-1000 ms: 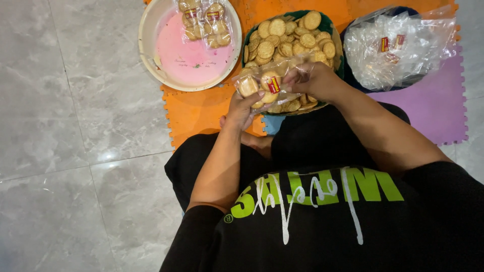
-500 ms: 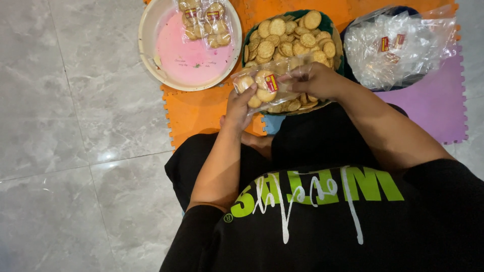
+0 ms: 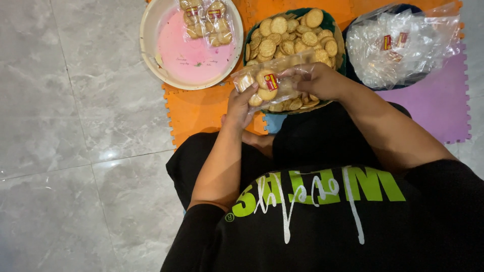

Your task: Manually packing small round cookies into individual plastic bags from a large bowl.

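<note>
1. Holding a clear plastic bag of round biscuits [image 3: 267, 83] between both hands, out in front of the body, above the near rim of the green basket of loose biscuits [image 3: 292, 38].
2. Left hand [image 3: 239, 103] closed on the bag's left end from below, fingers curled up around the plastic; gripping firmly enough to be carrying the weight at that end.
3. Right hand [image 3: 317, 80] closed over the bag's right end, fingers pinching the film near what looks like the open mouth; exact finger placement not resolvable, plastic glare hiding it.
4. Keeping the bag roughly level, slightly lower on the left; judging that tipping the mouth end down risks biscuits sliding out into the basket beneath.
5. Pinching film only, not biscuits: thin round crackers, likely brittle under a squeeze.
6. Noting a small red-and-yellow label [image 3: 271, 81] showing through the film at mid-bag, between the two hands; useful as a check that contents are settled before gathering the mouth.
7. Further left of the left hand: white bowl with pink inside [image 3: 151, 30] holding two filled bags [image 3: 206, 20] at its far edge.
8. Beyond the right hand: heap of empty clear bags [image 3: 403, 45] in a dark container.
9. Beneath everything: orange foam mat [image 3: 201, 111], purple mat [image 3: 433, 106] under the right forearm side.
</note>
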